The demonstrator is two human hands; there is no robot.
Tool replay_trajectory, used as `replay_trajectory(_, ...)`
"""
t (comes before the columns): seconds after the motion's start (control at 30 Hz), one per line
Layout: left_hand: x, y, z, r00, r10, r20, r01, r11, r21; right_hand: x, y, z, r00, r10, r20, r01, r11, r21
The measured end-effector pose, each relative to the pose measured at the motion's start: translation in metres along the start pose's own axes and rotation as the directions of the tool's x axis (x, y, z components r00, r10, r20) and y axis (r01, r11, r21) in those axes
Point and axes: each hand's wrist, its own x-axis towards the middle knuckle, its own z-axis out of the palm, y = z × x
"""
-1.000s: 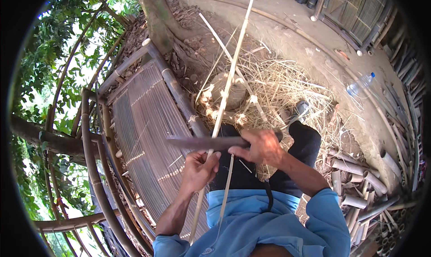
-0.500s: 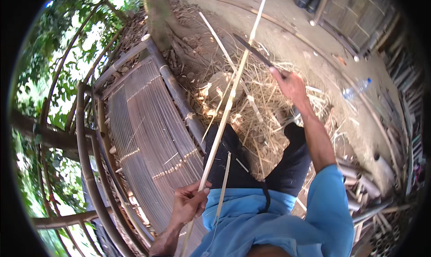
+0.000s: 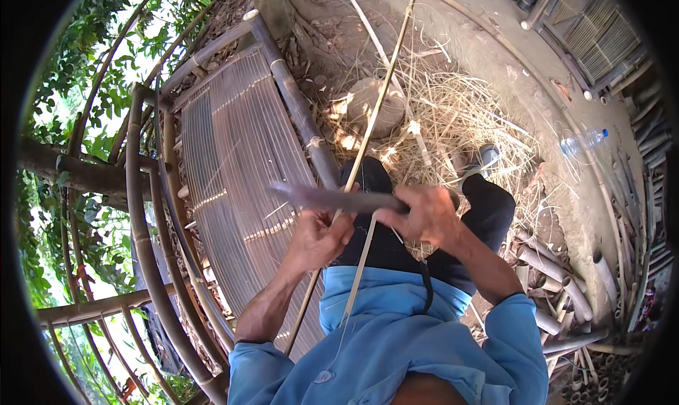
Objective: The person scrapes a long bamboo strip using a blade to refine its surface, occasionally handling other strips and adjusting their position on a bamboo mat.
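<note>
A long, thin bamboo strip slants from beside my left hip up past the far ground. My left hand is closed around it in front of my lap. In my right hand is the handle of a long-bladed knife. The blade points left, smeared by motion, and crosses over the strip just beyond my left fingers. Whether its edge touches the strip I cannot tell. A shorter pale strip rests against my blue shirt between my forearms.
On my left is a bamboo slat bench with a pole railing. Beyond my knees, shavings surround a round wood block. A plastic bottle lies at right, with cut bamboo pieces nearer me.
My right hand has brought the knife from far out along the strip back to my left hand. My left hand has moved forward, and the view has shifted slightly.
</note>
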Motion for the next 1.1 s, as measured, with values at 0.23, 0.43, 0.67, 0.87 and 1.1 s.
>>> replay_trajectory(0.23,-0.011,-0.001,-0.005,0.999,0.010,-0.040,-0.008,0.999,0.048,0.004,0.000,-0.010,0.964,0.106,0.242,-0.088,0.993,-0.084)
replay_trajectory(0.43,-0.065,-0.003,-0.004,0.999,-0.025,-0.028,0.031,0.972,0.232,0.073,0.126,-0.071,0.696,0.715,0.070,-0.695,0.695,-0.188)
replay_trajectory(0.67,-0.114,-0.040,-0.014,0.988,-0.154,0.022,0.135,0.919,0.371,0.081,0.120,-0.057,0.653,0.741,0.155,-0.553,0.326,0.767)
replay_trajectory(0.87,-0.076,-0.013,-0.008,0.900,0.405,0.165,-0.416,0.678,0.606,0.056,0.128,-0.012,0.718,0.684,0.128,-0.307,0.146,0.940)
replay_trajectory(1.1,-0.037,0.121,0.064,0.469,0.871,0.143,-0.698,0.465,-0.544,0.060,0.092,0.002,0.583,0.798,0.153,-0.421,0.136,0.897)
